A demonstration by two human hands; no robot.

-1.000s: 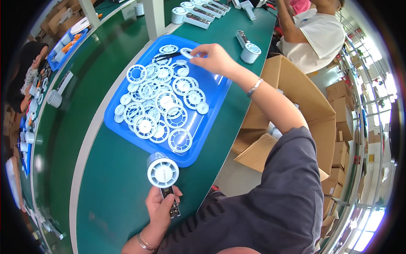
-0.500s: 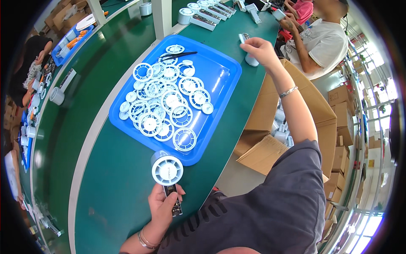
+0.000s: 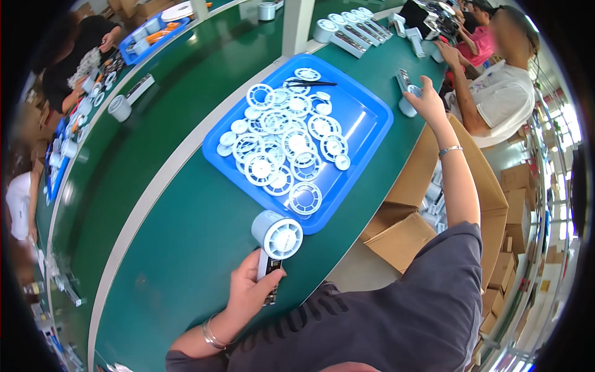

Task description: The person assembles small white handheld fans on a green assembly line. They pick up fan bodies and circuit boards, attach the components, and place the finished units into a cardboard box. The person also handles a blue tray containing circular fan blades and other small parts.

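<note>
Head view: right hand [image 3: 429, 104] perhaps against fan [image 3: 406, 110]

Bright scene; windows [image 3: 571, 126] blown out near 3 o'clock. White glare streaks blue tray [image 3: 372, 118]. Fisheye bends straight edges; detail soft toward 9 o'clock.
</note>
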